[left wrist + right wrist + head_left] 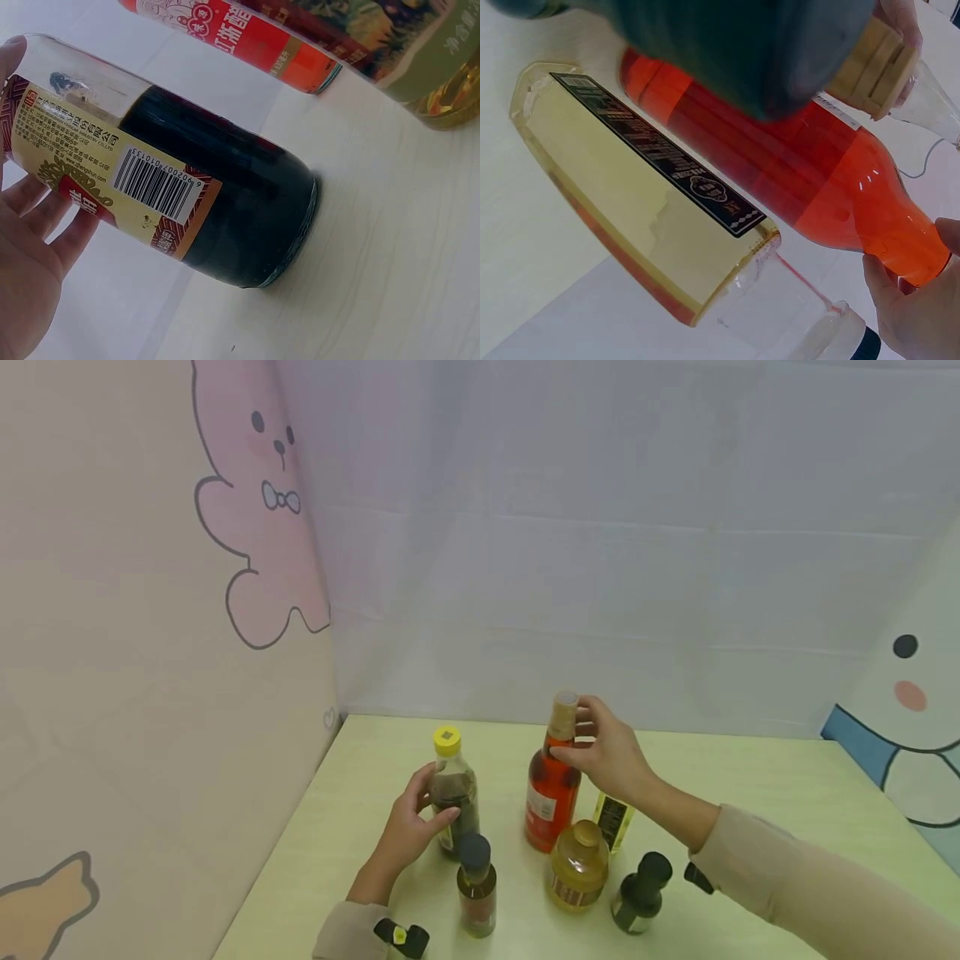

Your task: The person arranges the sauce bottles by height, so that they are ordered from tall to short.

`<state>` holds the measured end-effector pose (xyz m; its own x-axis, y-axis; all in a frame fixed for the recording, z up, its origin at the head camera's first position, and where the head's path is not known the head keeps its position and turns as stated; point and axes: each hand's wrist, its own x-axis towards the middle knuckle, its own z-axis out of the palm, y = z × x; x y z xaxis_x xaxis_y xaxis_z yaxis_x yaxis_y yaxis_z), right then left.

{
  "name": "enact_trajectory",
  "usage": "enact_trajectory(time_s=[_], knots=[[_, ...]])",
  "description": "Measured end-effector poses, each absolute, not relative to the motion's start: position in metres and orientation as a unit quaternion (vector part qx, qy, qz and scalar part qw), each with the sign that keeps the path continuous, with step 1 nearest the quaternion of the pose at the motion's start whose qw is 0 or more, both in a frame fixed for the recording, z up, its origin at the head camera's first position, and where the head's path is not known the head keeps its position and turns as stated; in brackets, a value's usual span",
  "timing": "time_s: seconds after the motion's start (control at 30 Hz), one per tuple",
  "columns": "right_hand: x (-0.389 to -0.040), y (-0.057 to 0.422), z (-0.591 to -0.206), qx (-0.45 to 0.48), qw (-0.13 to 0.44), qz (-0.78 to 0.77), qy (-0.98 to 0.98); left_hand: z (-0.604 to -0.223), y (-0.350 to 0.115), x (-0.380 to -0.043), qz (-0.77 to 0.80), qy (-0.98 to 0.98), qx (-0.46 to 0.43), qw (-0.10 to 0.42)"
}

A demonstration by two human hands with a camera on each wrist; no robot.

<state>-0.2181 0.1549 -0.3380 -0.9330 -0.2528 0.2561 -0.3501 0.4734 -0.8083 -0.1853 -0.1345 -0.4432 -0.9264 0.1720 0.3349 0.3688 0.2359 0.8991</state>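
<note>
My left hand (pixel 405 831) grips a vinegar bottle (pixel 457 802) with a yellow cap and dark liquid. In the left wrist view this bottle (pixel 232 180) looks tilted, its barcode label facing the camera, and the fingers (pixel 71 232) lie along its label. My right hand (pixel 611 756) holds the neck of a tall bottle of red vinegar (pixel 551 802), thumb on the near side. The right wrist view has that red bottle (pixel 802 172) with the hand (pixel 922 319) at its neck. The bottle stands upright just behind a squat amber bottle (pixel 579 872).
Nearer me stand a small dark-capped bottle (pixel 477 897) and a short dark bottle (pixel 637 897). A clear bottle of pale yellow liquid (pixel 645 195) with a black label is beside the red one, partly behind my right forearm. Printed curtains (pixel 600 568) border the pale table (pixel 360 760).
</note>
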Motion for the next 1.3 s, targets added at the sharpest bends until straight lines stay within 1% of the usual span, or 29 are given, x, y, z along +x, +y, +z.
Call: enact_trajectory(time_s=[0.27,0.5,0.6,0.77,1.3], knots=[[-0.223,0.147,-0.338,0.177,0.044,0.486,-0.855,-0.446,-0.137,-0.186,-0.588,-0.787,-0.167,0.084],[-0.231,0.141,-0.337,0.170,0.039,0.493,-0.852,-0.474,-0.142,-0.199,-0.598,-0.781,-0.154,0.088],[-0.234,0.139,-0.338,0.169,0.039,0.488,-0.855,-0.479,-0.144,-0.200,-0.600,-0.779,-0.161,0.091],[-0.239,0.136,-0.337,0.166,0.040,0.484,-0.858,-0.480,-0.144,-0.200,-0.605,-0.771,-0.172,0.094],[-0.254,0.122,-0.333,0.154,0.042,0.486,-0.859,-0.479,-0.139,-0.203,-0.610,-0.770,-0.164,0.089]])
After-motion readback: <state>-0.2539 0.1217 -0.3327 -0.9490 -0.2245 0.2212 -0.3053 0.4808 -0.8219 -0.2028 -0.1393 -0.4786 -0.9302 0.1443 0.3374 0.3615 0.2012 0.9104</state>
